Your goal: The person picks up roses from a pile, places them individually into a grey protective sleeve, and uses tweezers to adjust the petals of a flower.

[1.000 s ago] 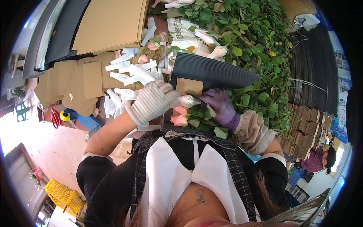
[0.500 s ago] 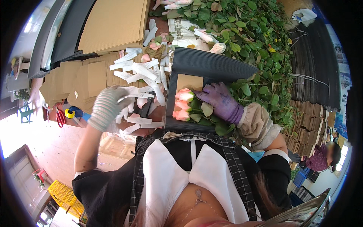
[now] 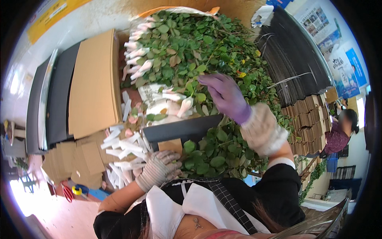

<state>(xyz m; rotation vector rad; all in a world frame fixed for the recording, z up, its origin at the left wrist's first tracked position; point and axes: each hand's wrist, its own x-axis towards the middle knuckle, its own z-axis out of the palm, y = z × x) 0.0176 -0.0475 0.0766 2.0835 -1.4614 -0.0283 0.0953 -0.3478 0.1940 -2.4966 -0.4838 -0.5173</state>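
My left hand [image 3: 161,169], in a white striped glove, lies with fingers extended at the near left edge of a black corrugated sheet [image 3: 191,128]. It is beside a small brown cardboard piece [image 3: 170,145]. The pink rose heads on the sheet are out of sight, apparently under or behind this hand. Leafy green rose stems [image 3: 217,159] spread over the sheet to its right. My right hand [image 3: 227,97], in a purple glove with a beige sleeve cover, hovers with outstretched fingers over the big leafy pile. Netted rose buds [image 3: 186,106] lie left of it.
White foam net sleeves [image 3: 125,147] are scattered left of the sheet. Cardboard sheets [image 3: 95,83] stand at the left, with red scissors [image 3: 67,192] and yellow tape [image 3: 76,190] nearby. Bundled black sheets [image 3: 296,51] stand right. A person [image 3: 338,137] is farther off.
My right hand has left the roses on the sheet and moved up over the leafy pile. My left hand has come right from the foam sleeves to the sheet. The view has shifted.
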